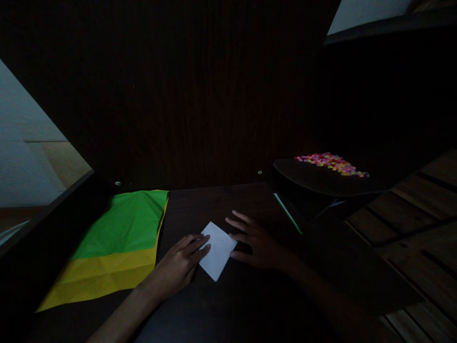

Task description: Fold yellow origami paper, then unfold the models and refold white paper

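Pretty dark here, but 2 hands pin a small white paper square (216,250) flat on the dark table (232,305): left hand (180,267) fingers loosely curled on its left edge, right hand (255,240) fingers spread at its right. Green-and-yellow sheets (117,243) lie just left.

The single camera sat on the person's head, looking forward and down over a dark desk (221,305) from close above. It faced the tall dark back panel (200,95), with both forearms entering from the bottom edge. Dim light and wide-angle bending marked its edges.
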Tool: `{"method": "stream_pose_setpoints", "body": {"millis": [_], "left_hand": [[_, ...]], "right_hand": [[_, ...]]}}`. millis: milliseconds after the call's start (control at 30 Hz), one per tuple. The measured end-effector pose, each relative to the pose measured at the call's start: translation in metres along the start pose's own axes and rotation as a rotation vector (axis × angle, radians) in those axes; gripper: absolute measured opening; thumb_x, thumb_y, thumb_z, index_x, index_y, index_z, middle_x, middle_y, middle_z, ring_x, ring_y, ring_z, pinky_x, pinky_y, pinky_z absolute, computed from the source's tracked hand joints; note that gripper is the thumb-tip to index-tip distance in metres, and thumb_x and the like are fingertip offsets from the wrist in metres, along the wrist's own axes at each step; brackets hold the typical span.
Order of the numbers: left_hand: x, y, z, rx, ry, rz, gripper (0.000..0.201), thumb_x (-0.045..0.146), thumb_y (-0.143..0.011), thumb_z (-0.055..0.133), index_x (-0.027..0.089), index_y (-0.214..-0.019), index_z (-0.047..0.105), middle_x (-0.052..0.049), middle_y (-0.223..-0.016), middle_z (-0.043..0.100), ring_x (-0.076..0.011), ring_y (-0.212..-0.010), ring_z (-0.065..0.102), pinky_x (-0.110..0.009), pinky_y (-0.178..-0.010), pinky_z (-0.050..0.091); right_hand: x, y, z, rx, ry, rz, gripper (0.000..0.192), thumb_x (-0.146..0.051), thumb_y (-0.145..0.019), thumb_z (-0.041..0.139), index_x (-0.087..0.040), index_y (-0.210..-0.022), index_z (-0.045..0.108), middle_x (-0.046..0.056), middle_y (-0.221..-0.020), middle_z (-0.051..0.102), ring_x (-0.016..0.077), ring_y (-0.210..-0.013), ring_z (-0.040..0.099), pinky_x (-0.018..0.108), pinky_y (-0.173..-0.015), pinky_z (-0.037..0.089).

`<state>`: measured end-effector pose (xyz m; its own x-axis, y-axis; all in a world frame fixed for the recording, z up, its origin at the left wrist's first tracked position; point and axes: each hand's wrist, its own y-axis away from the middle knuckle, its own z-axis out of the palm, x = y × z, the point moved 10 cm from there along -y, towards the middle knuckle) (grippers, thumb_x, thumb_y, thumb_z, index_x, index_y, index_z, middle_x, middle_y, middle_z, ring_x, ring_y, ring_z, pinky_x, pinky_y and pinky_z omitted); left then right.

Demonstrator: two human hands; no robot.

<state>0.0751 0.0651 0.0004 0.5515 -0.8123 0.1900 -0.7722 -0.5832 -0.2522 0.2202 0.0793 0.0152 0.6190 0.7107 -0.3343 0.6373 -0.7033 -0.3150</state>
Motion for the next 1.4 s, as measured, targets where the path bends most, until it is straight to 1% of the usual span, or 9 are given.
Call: {"method": "stream_pose_setpoints", "body": {"millis": [167,367,467,600,867,1000,1167,1300,1400], "left_hand": [[-0.001,-0.004,-0.008,0.030,-0.030,-0.061,0.036,0.025,-0.095,0.047,0.020,-0.128,0.061,-0.008,-0.133,0.061,-0.0265,-0.118,0.058,-0.046,-0.102,0.049],[0.002,-0.004,-0.008,0.044,-0.063,-0.035,0.046,0.041,-0.095,0.049,0.017,-0.134,0.054,-0.011,-0.138,0.057,-0.0277,-0.126,0.053,-0.044,-0.104,0.048],[0.004,-0.003,-0.005,0.006,-0.065,-0.012,0.049,0.040,-0.096,0.047,0.018,-0.140,0.048,-0.011,-0.143,0.051,-0.0270,-0.131,0.048,-0.045,-0.107,0.045],[0.007,-0.003,0.001,-0.067,-0.042,0.017,0.049,0.035,-0.099,0.044,0.022,-0.145,0.039,-0.009,-0.150,0.041,-0.0262,-0.138,0.039,-0.046,-0.111,0.041],[0.012,-0.003,0.001,-0.104,-0.008,0.033,0.051,0.028,-0.100,0.041,0.026,-0.150,0.029,-0.005,-0.154,0.034,-0.0250,-0.143,0.028,-0.047,-0.115,0.033],[0.010,-0.002,0.003,-0.109,-0.027,0.013,0.054,0.033,-0.100,0.042,0.026,-0.151,0.025,-0.004,-0.156,0.029,-0.0274,-0.144,0.023,-0.049,-0.115,0.032],[0.006,-0.002,0.005,-0.136,-0.033,-0.017,0.061,0.041,-0.098,0.044,0.026,-0.152,0.020,-0.004,-0.157,0.025,-0.0307,-0.144,0.020,-0.052,-0.114,0.032],[0.005,-0.003,0.003,-0.132,-0.065,-0.031,0.061,0.040,-0.099,0.043,0.026,-0.153,0.019,-0.005,-0.157,0.026,-0.0335,-0.145,0.016,-0.055,-0.112,0.033],[0.005,-0.004,0.000,-0.085,-0.097,-0.024,0.059,0.033,-0.099,0.044,0.026,-0.152,0.020,-0.006,-0.157,0.027,-0.0348,-0.145,0.014,-0.057,-0.110,0.034]], "right_hand": [[-0.011,0.003,-0.001,0.051,-0.077,-0.103,0.030,-0.037,-0.086,0.065,-0.021,-0.111,0.067,0.009,-0.142,0.051,0.0300,-0.141,0.030,0.054,-0.108,0.036],[-0.014,0.001,0.002,0.015,-0.120,-0.101,0.023,-0.032,-0.088,0.061,-0.023,-0.108,0.068,0.007,-0.136,0.058,0.0278,-0.137,0.037,0.052,-0.106,0.040],[-0.012,0.001,0.001,0.015,-0.133,-0.079,0.027,-0.031,-0.090,0.058,-0.023,-0.116,0.065,0.006,-0.132,0.060,0.0258,-0.134,0.041,0.049,-0.106,0.042],[-0.009,0.001,0.002,0.018,-0.137,-0.068,0.048,-0.031,-0.090,0.059,-0.019,-0.136,0.051,0.009,-0.135,0.058,0.0260,-0.134,0.040,0.048,-0.106,0.043],[-0.010,0.001,0.010,-0.024,-0.074,-0.066,0.044,-0.031,-0.091,0.059,-0.016,-0.132,0.056,0.010,-0.140,0.054,0.0270,-0.140,0.033,0.047,-0.110,0.039],[-0.005,0.002,0.013,-0.053,-0.062,-0.038,0.052,-0.034,-0.090,0.060,-0.014,-0.137,0.051,0.010,-0.144,0.050,0.0274,-0.141,0.031,0.048,-0.111,0.037],[-0.002,0.003,0.016,-0.104,-0.075,-0.020,0.062,-0.040,-0.087,0.063,-0.017,-0.142,0.045,0.010,-0.147,0.045,0.0293,-0.142,0.026,0.052,-0.111,0.034],[0.000,0.004,0.018,-0.148,-0.058,0.020,0.069,-0.048,-0.084,0.065,-0.017,-0.142,0.045,0.010,-0.149,0.042,0.0316,-0.143,0.023,0.053,-0.111,0.033],[0.002,0.003,0.020,-0.184,-0.033,0.045,0.076,-0.053,-0.081,0.065,-0.014,-0.143,0.044,0.012,-0.151,0.039,0.0339,-0.143,0.022,0.055,-0.111,0.032]]}}
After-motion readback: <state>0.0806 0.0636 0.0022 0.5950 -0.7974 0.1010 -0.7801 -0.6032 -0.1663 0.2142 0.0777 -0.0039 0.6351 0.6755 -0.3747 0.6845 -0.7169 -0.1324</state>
